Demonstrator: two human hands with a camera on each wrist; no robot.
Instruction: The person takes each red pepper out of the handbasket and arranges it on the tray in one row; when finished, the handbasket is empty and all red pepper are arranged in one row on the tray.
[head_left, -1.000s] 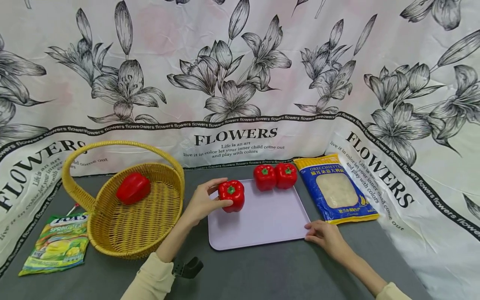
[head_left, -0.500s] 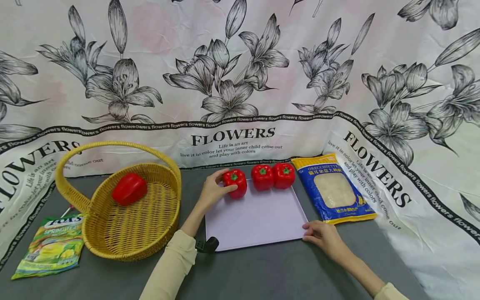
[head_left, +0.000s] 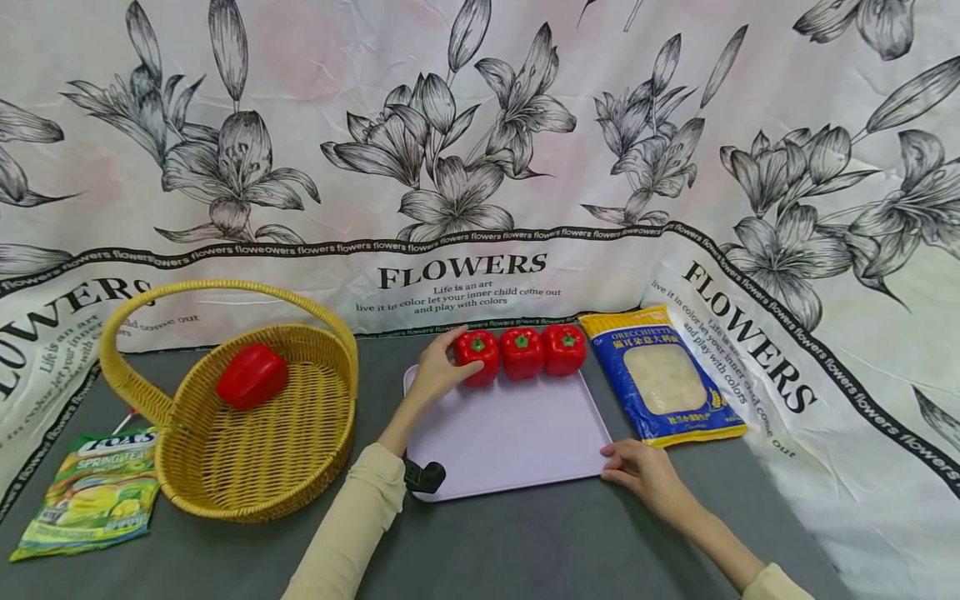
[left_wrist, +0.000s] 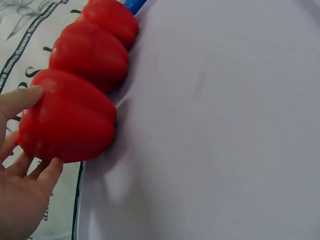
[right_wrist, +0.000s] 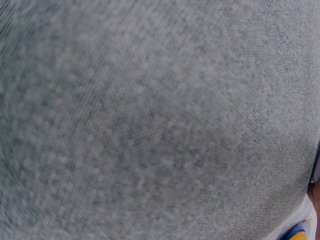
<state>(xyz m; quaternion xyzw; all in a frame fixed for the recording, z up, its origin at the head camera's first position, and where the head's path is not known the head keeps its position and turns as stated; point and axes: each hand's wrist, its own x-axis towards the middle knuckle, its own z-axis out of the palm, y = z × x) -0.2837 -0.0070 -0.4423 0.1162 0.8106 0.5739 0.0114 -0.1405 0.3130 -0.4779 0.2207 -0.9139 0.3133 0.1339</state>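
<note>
My left hand (head_left: pixel 437 372) holds a red bell pepper (head_left: pixel 480 354) at the back left of a pale lilac tray (head_left: pixel 510 437). In the left wrist view the thumb lies on top of this pepper (left_wrist: pixel 70 117) and the fingertips are at its lower side. Two more red bell peppers, a middle one (head_left: pixel 522 354) and a right one (head_left: pixel 564 352), stand beside it in a row along the tray's back edge, green stems showing. At the tray's front right corner my right hand (head_left: pixel 651 477) grips the edge between thumb and fingers. The right wrist view shows mostly grey tabletop.
On the left stands a yellow wicker basket (head_left: pixel 258 510) with a tall handle and a red bell pepper (head_left: pixel 252 377) lying inside. A green candy bag (head_left: pixel 90 496) lies left of it. A blue and yellow orecchiette pasta bag (head_left: pixel 667 379) lies right of the tray.
My left hand has moved the bell pepper back and rightward across the tray, up to the other two. My right hand has stayed at the tray corner.
</note>
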